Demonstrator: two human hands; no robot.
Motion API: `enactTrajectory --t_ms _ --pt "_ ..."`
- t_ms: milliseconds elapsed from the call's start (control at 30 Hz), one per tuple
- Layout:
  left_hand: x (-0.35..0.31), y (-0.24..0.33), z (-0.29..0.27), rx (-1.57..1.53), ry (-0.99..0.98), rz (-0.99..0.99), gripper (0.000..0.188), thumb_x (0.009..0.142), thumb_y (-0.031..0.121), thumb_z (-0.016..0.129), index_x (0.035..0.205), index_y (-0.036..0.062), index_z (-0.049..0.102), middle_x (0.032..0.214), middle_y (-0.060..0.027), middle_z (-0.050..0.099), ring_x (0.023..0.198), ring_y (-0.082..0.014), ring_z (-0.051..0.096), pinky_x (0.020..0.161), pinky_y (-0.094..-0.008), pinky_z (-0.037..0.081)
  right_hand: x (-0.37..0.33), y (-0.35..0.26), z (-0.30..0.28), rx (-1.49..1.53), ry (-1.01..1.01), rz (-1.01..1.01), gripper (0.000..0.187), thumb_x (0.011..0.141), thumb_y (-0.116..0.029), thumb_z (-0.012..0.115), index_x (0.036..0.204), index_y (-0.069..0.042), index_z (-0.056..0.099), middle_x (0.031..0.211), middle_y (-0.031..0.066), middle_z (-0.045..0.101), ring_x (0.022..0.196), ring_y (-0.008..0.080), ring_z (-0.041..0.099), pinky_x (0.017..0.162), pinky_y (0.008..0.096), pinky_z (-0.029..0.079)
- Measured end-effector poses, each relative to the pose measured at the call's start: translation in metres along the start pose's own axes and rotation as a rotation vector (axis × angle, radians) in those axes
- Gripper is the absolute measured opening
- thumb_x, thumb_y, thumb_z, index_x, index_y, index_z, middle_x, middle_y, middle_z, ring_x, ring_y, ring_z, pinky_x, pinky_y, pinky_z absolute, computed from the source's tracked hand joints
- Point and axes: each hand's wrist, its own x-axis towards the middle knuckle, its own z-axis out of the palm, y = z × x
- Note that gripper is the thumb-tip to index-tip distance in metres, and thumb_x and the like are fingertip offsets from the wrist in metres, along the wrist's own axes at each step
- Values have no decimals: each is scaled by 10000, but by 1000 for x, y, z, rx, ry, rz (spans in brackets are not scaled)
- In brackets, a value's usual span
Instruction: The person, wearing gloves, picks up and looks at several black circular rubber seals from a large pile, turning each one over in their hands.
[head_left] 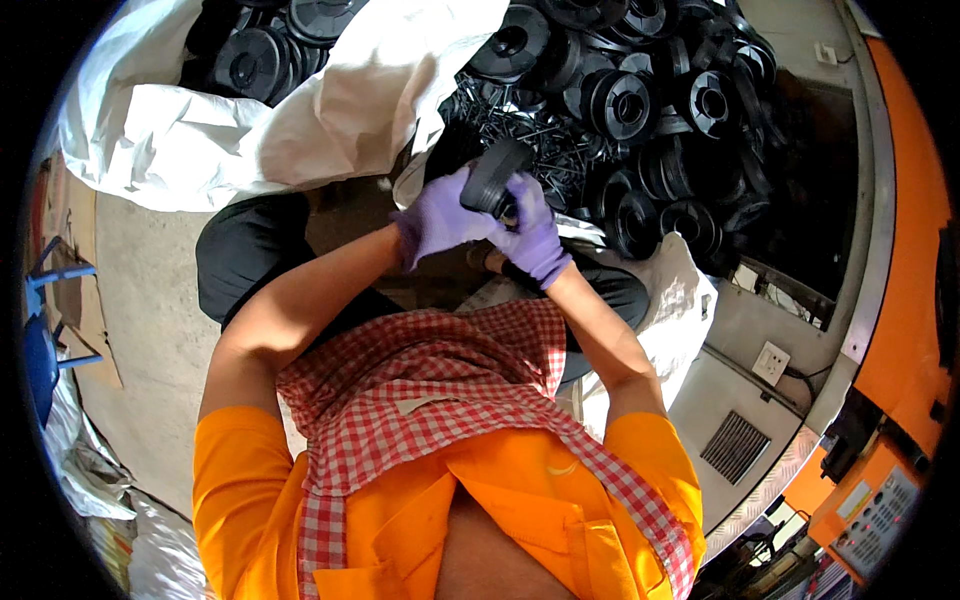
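Observation:
A black ribbed round plastic part [496, 178], looking like a spool seen edge-on, is raised between my two gloved hands. My left hand [443, 216] closes around its left and lower side. Against its right side press the fingers of my right hand [533, 232], which are bent inward; their tips are partly hidden. Just beyond lies a tangle of thin black plastic sticks [560, 138]. Many black flanged spools [628, 106] are heaped to the right of it.
A white sack [330, 125] holding more black spools [250, 65] stands at the far left. Another white sack [672, 310] lies beside my right knee. On the right are a grey machine housing with a socket [770, 363] and an orange panel [905, 250]. A blue stool [42, 350] stands left.

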Motion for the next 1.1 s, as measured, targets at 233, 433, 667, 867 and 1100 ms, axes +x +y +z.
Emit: enactTrajectory --t_ms 233,433,667,867,1100 --pt "-2 47 -7 414 258 351 795 713 182 740 1373 15 328 1053 -231 614 998 -318 612 859 -363 477 27 14 -22 1532 -485 608 647 818 -682 476 1104 -112 581 791 66 663 681 160 649 548 237 532" --pt "7 109 -99 -487 688 599 309 817 59 673 1115 31 595 1005 -55 651 874 -151 623 766 -273 517 91 38 -34 -59 131 80 605 786 -344 719 1233 -18 475 1078 155 606 878 215 594 735 298 491" --pt "33 54 -145 -506 417 741 335 989 201 417 1292 71 479 1290 -134 524 1215 -272 489 1049 -447 386 171 23 32 -1083 -127 282 1205 636 -648 691 1486 -177 -22 1513 230 111 1374 438 165 1087 506 246" --pt "41 94 -134 -581 625 415 350 934 132 533 1273 53 498 1256 -151 552 1164 -267 539 996 -414 449 203 35 48 -1198 -244 507 1259 598 -684 697 1479 -233 -81 1533 188 -45 1389 430 120 1062 537 285" --pt "47 101 -132 -534 622 372 360 924 125 544 1268 31 495 1223 -155 574 1138 -267 559 981 -392 466 214 101 41 -1324 -354 370 1066 686 -681 612 1478 -162 120 1514 212 137 1381 393 199 1101 470 229"
